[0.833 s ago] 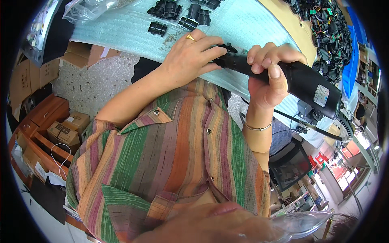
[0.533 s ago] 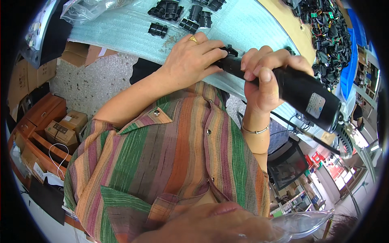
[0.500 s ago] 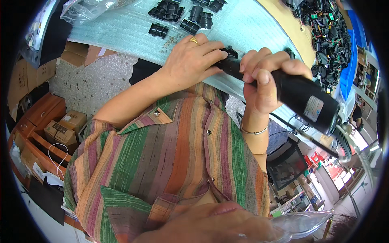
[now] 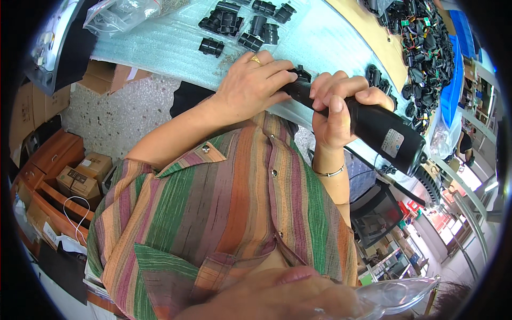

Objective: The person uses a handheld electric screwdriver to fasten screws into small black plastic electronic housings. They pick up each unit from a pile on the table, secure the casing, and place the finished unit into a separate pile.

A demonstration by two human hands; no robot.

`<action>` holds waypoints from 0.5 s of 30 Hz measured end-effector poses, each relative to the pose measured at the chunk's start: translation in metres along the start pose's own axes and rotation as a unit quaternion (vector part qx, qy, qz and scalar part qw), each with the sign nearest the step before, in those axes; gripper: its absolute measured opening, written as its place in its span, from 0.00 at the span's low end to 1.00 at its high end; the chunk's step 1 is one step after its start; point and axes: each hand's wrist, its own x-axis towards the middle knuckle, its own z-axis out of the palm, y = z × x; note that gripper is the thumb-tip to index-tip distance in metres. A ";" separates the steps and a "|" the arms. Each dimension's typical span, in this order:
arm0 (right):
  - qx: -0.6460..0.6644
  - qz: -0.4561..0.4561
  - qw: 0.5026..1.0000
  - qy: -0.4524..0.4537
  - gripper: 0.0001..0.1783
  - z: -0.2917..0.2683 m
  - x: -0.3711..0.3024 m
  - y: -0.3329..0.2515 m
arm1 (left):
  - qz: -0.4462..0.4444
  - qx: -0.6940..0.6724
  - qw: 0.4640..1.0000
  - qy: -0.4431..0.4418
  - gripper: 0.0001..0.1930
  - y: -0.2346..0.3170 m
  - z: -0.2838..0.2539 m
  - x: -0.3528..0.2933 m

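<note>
Here, just right of the frame's upper centre, my right hand (image 4: 337,109) clasps the black handheld tool (image 4: 373,128), its long axis slanting from lower right toward upper left, narrow end nearest my left hand (image 4: 255,85), whose grip there I cannot tell.

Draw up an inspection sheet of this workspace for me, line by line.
Surface: pale blue table covering, slightly wrinkled.
Things in hand: black handheld tool; dark part at its front end, partly hidden.
Clutter: black plastic parts, loose small fasteners, clear plastic bag.
Grips: right grip wraps the tool; left grip at its front end, fingertips partly hidden.
Cables: coiled black cord by the tool's rear.
Surroundings: cartons, wooden drawers, black chair.
</note>
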 end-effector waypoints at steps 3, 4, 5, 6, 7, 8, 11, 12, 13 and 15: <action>0.061 0.004 0.996 0.071 0.24 -0.012 -0.001 -0.009 | 0.007 -0.007 1.000 -0.014 0.19 0.004 0.000 0.005; 0.086 -0.006 0.993 0.086 0.25 -0.020 -0.003 -0.016 | 0.012 -0.013 1.000 -0.020 0.20 0.005 -0.002 0.007; 0.063 -0.020 0.993 0.097 0.22 -0.029 0.000 -0.028 | 0.005 -0.050 0.998 -0.043 0.20 0.006 -0.006 0.010; 0.050 -0.041 0.992 0.112 0.20 -0.042 0.001 -0.040 | 0.000 -0.089 0.994 -0.069 0.20 0.006 -0.012 0.013; 0.036 -0.062 0.989 0.128 0.19 -0.056 0.002 -0.052 | -0.005 -0.128 0.987 -0.096 0.20 0.007 -0.017 0.019; 0.031 -0.074 0.985 0.153 0.19 -0.070 0.003 -0.065 | 0.004 -0.172 0.976 -0.137 0.20 0.008 -0.025 0.031; -0.010 -0.117 0.966 0.230 0.17 -0.108 0.002 -0.093 | -0.108 -0.233 0.889 -0.380 0.20 0.021 -0.058 0.098; -0.019 -0.131 0.958 0.254 0.17 -0.120 -0.002 -0.099 | -0.068 -0.206 0.910 -0.354 0.20 0.022 -0.058 0.122; -0.026 -0.143 0.950 0.277 0.17 -0.131 -0.006 -0.103 | -0.029 -0.180 0.928 -0.325 0.20 0.023 -0.056 0.148; -0.066 -0.157 0.936 0.307 0.17 -0.148 -0.017 -0.109 | -0.004 -0.149 0.972 -0.181 0.19 0.023 -0.030 0.203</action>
